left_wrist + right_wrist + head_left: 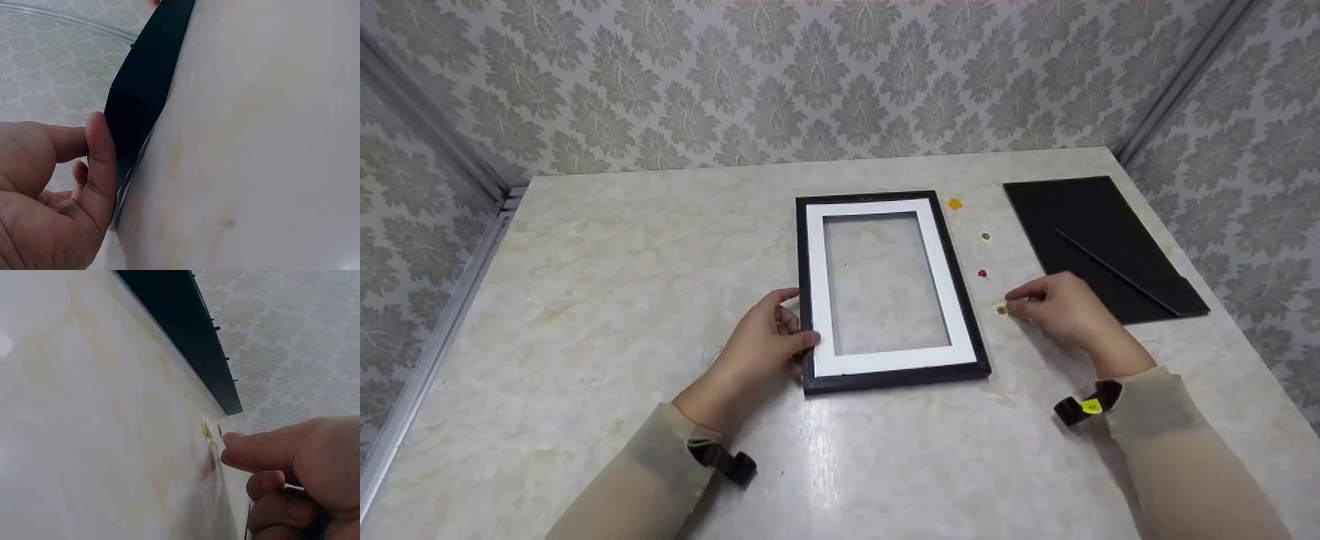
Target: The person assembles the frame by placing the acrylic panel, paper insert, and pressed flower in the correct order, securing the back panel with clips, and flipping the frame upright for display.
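Observation:
My left hand [757,330] grips the lower left side of a black picture frame [897,376] with a white mat border [819,300], thumb on top at the mat's edge. In the left wrist view its fingers [100,152] press against the black outer side of the frame. Right of the frame, my right hand [1061,307] is low over the table, thumb and index fingertips right beside a small pale yellow dried flower [1001,309]. The right wrist view shows that flower [207,431] just off the fingertips [233,449], the other fingers curled back.
Beyond the flower lie a small red flower [982,274], a pale green-centred one [986,236] and an orange-yellow one [955,204]. A black backing board [1080,210] with a slanting stand strip [1117,271] lies at the right. Patterned walls [840,82] enclose the table [622,247].

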A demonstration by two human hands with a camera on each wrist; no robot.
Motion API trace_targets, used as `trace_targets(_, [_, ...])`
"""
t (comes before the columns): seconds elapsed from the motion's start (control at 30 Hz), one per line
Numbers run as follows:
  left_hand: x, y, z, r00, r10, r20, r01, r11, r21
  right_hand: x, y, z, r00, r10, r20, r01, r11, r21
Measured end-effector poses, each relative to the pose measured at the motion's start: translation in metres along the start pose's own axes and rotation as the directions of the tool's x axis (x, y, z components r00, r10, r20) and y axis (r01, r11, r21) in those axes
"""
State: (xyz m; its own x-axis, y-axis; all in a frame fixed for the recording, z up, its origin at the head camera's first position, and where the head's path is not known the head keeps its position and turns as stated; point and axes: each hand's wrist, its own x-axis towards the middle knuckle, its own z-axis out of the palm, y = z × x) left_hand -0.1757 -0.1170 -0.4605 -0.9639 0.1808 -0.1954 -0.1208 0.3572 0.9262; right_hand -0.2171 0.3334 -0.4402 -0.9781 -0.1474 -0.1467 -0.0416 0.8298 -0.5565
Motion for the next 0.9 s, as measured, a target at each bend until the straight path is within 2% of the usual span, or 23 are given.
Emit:
trace_targets(0.37, [0.0008,-0.0012,-0.0007,1.000,0.021,-0.014,-0.020,0.999,0.030,0.0000,-0.0023,0.0011,0.999,0.048,0.025,-0.048,0.999,-0.016])
trace_targets(0.57, [0.0005,-0.0014,-0.0005,1.000,0.003,-0.003,-0.003,1.000,0.001,0.0012,-0.0017,0.0033,1.000,0.023,0.021,-0.022,1.000,-0.013])
trace_targets(0.9, [0.0018,-0.0009,-0.0010,1.000,0.020,-0.002,-0.020,0.999,0.027,0.0032,0.0032,0.0017,0.998,0.053,0.032,-0.056,0.994,0.090])
